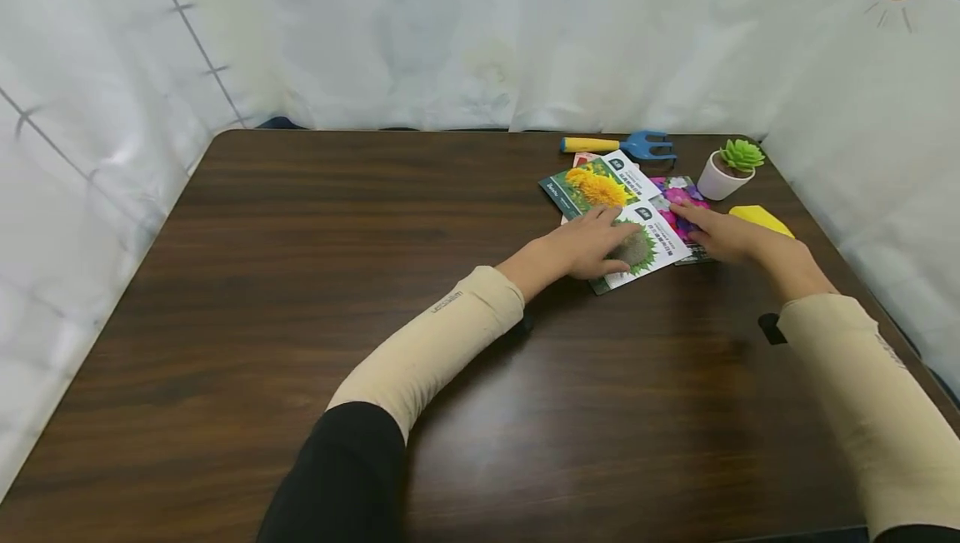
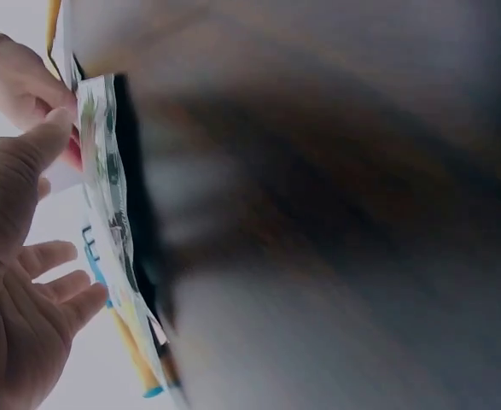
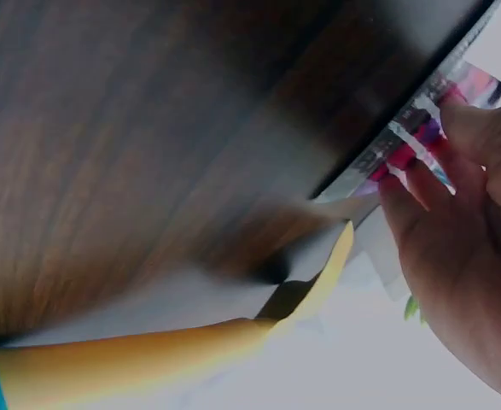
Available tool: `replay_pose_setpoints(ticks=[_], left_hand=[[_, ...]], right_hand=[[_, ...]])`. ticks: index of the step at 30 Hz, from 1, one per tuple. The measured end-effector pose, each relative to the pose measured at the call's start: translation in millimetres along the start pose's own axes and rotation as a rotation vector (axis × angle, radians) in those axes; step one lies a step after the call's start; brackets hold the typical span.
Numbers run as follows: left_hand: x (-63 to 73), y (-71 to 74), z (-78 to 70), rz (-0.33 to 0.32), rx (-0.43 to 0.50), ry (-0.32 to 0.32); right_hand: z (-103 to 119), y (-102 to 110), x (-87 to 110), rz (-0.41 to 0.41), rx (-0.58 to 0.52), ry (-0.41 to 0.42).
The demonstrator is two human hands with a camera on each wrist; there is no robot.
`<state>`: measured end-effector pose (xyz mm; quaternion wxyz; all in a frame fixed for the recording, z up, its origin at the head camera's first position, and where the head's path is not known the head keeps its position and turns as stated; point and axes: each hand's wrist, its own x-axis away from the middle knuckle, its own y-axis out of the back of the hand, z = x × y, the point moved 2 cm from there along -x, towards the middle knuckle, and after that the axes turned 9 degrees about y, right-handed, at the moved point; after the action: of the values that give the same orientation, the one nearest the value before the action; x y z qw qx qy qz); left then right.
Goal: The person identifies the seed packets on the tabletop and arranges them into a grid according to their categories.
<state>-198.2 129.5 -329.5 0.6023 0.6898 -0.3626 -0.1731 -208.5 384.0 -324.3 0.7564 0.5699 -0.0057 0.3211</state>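
Note:
My left hand (image 1: 596,245) rests with spread fingers on a seed packet (image 1: 660,235) printed with a round green-rimmed flower head. Under that packet's far edge lies another seed packet (image 1: 592,185) with orange-yellow flowers. My right hand (image 1: 723,235) touches a seed packet (image 1: 678,193) with pink and purple flowers, its fingers stretched over the print. In the right wrist view the thumb and fingertips lie on this flowered packet (image 3: 404,154). The packets overlap in a loose fan. A reddish corner of one more packet (image 1: 583,159) peeks out behind, mostly hidden.
Beyond the packets lies a hand fork (image 1: 648,145) with blue tines and a yellow handle. A small succulent in a white pot (image 1: 720,181) stands at the back right. Beside my right wrist is a yellow tool (image 3: 131,359), partly hidden in the head view. White curtains surround the brown table (image 1: 337,235).

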Motion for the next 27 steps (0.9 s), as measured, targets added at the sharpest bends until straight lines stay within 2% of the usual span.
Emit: replay_pose_setpoints(ticks=[5, 12, 19, 27], left_hand=[[-12.9, -0.5, 7.0, 0.038, 0.034, 0.002], [-23.4, 6.9, 0.3, 0.063, 0.037, -0.023], [-26.1, 7.1, -3.3, 0.145, -0.020, -0.010], [-21.6, 7.3, -9.9, 0.152, -0.040, 0.008]], right_hand=[[7.3, 3.0, -5.2, 0.042, -0.001, -0.081], [9.9, 4.9, -5.0, 0.057, -0.039, -0.143], [9.5, 3.1, -4.8, 0.024, -0.022, -0.126], [7.6, -0.5, -6.0, 0.033, -0.067, -0.151]])
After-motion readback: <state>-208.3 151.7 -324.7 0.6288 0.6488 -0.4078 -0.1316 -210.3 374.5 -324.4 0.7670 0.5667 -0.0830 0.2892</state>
